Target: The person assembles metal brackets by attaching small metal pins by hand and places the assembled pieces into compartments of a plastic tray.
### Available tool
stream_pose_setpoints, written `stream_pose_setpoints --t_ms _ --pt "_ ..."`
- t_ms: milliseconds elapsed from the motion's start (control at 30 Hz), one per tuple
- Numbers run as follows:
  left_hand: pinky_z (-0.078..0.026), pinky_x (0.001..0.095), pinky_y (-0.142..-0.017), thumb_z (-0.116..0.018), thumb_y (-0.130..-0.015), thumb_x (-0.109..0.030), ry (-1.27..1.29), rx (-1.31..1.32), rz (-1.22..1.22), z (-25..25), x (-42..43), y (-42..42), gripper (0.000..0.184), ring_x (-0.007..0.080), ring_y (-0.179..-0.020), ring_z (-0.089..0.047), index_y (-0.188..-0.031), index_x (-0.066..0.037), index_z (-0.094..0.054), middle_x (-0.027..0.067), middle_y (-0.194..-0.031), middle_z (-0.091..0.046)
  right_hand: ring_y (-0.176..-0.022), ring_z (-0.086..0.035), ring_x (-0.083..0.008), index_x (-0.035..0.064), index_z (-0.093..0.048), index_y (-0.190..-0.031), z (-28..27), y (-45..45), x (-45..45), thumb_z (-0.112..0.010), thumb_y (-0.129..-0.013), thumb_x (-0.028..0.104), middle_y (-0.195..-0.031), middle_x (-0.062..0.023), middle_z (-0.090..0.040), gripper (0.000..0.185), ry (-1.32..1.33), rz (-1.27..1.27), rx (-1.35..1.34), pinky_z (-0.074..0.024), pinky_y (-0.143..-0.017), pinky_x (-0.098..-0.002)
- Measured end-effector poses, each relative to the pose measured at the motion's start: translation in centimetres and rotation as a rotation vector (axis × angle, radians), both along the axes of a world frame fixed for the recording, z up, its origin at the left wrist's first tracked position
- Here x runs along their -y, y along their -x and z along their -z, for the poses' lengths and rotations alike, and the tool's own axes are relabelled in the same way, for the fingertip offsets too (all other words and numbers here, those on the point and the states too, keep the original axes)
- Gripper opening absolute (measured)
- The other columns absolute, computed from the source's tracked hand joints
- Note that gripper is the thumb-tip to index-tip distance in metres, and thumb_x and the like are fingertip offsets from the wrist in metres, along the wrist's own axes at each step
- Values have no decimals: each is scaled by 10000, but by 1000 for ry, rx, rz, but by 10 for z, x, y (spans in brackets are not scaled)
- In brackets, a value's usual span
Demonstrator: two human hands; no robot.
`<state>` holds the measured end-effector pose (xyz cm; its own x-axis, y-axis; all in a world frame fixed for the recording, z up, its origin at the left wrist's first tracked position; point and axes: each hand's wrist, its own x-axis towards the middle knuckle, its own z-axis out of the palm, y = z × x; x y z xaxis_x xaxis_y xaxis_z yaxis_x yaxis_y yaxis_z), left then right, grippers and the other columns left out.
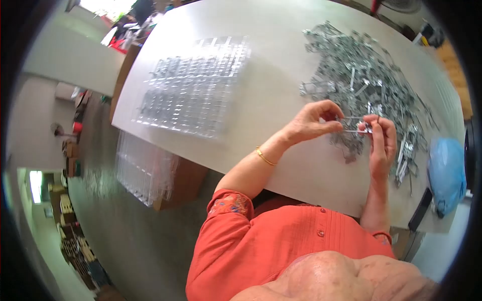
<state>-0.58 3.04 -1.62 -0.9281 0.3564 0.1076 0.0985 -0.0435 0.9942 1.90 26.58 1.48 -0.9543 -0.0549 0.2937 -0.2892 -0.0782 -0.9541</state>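
Note:
Between my two hands is a slim metal part [353, 131] with two thin parallel rods; its exact kind I cannot make out. The left ends of the rods are pinched in the fingers of my left hand [317, 120], whose wrist wears a gold-coloured bracelet. My right hand [381, 138] grips the other end, and its fingertips partly hide that end. Just behind and beside the hands lies a tangled heap of similar metal parts [346, 75] on the pale table [276, 90].
A clear plastic tray [193, 88] with rows of compartments lies on the table's left, with metal-looking pieces in it. More clear trays [145, 168] are stacked by a cardboard box [183, 183] below the table edge. A blue plastic bag [447, 173] sits at the right.

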Motion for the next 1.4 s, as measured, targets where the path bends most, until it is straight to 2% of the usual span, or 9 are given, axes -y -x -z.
stream_pose_setpoints --t_ms 233,367,533,700,800,900,1100,1300,1400 --pt "-527 253 -803 -831 -897 -165 -67 -2 -38 -2 3 3 235 60 -882 -623 -1066 -44 -721 -6 -943 -703 -894 -690 -139 9 -552 -1212 9 8 -2 -470 -1105 111 -1358 -157 -601 169 -47 110 -78 -591 -732 -263" --pt "-549 243 -802 -823 -910 -159 -166 20 -139 2 4 9 230 63 -906 -652 -1059 -22 -714 10 -962 -717 -842 -671 -122 10 -546 -1200 12 8 -3 -468 -1107 116 -1312 -154 -605 161 -85 135 -99 -575 -711 -254" --pt "-571 248 -813 -814 -915 -133 -213 28 -283 -15 9 9 228 80 -897 -684 -1066 3 -711 31 -954 -731 -751 -599 -86 29 -566 -1140 7 -11 15 -492 -1104 114 -1039 -73 -650 118 -115 -44 -104 -508 -662 -246" --pt "-569 246 -777 -806 -916 -108 -226 -33 -390 -35 12 8 213 81 -872 -691 -1074 4 -718 42 -934 -747 -742 -648 -112 15 -587 -1085 29 -23 25 -577 -1048 32 -922 -55 -680 42 -158 -351 -19 -530 -658 -263" --pt "-568 238 -766 -796 -918 -89 -135 -68 -436 -52 22 4 200 90 -869 -700 -1076 8 -722 56 -944 -756 -719 -685 -132 -1 -607 -1020 31 -29 35 -631 -1002 -1 -860 -73 -689 29 -287 -455 -69 -555 -655 -280" --pt "-573 234 -769 -787 -920 -72 -54 -154 -475 -72 44 -1 192 100 -864 -710 -1081 12 -726 64 -945 -762 -708 -671 -116 5 -586 -1055 37 -36 43 -589 -1022 14 -852 -67 -701 34 -352 -563 -136 -542 -636 -265" --pt "-590 254 -804 -782 -911 -63 197 -166 -748 -115 124 -16 206 119 -879 -722 -1092 20 -730 79 -958 -768 -646 -644 -130 18 -645 -1016 44 -42 50 -697 -945 3 -802 -62 -691 89 -381 -632 -138 -501 -581 -273" --pt "-550 260 -788 -806 -893 -148 478 -142 -1064 -104 257 -4 227 117 -872 -687 -1052 7 -759 74 -950 -763 -604 -601 -133 24 -663 -984 42 -42 51 -726 -935 30 -757 -62 -659 80 -414 -602 -93 -476 -551 -281" --pt "-552 289 -763 -838 -827 -233 650 -148 -1219 -82 330 4 298 143 -815 -694 -999 2 -774 77 -896 -768 -593 -599 -134 25 -663 -987 41 -41 51 -730 -935 38 -733 -63 -647 86 -450 -598 -72 -473 -548 -281"
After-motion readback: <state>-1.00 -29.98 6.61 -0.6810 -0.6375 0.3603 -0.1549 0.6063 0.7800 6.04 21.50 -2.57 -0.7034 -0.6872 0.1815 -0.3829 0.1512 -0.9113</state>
